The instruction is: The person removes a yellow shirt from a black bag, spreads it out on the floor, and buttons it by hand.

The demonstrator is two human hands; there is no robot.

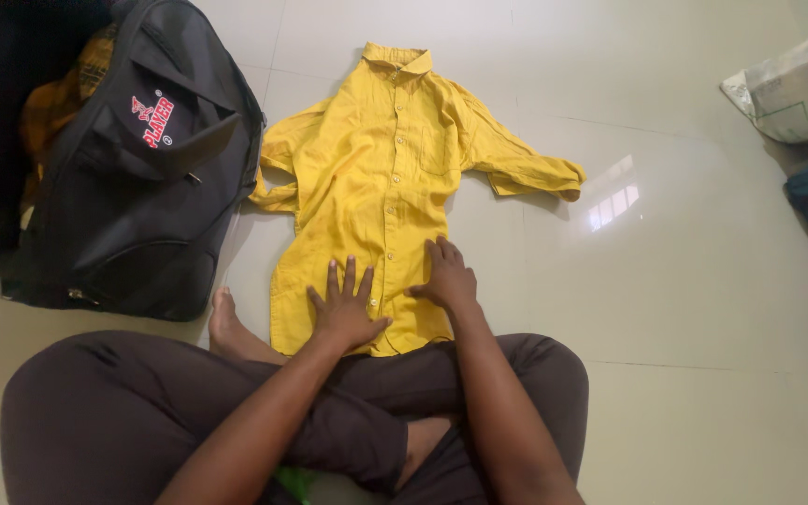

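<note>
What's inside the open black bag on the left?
Inside the black bag, only a bunch of orange-yellow cloth shows at the opening. The flap and the dark interior cover everything deeper, so any other contents cannot be seen.

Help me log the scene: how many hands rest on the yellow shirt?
2. The left hand lies flat on the shirt near its hem, left of the button line; the right hand presses just right of it.

You see an evenly lit, sharp view: a bright window glare (613,204) on the glossy floor (703,309), soft shadows beside the bag (142,168), slight wide-angle bending at the edges.
</note>
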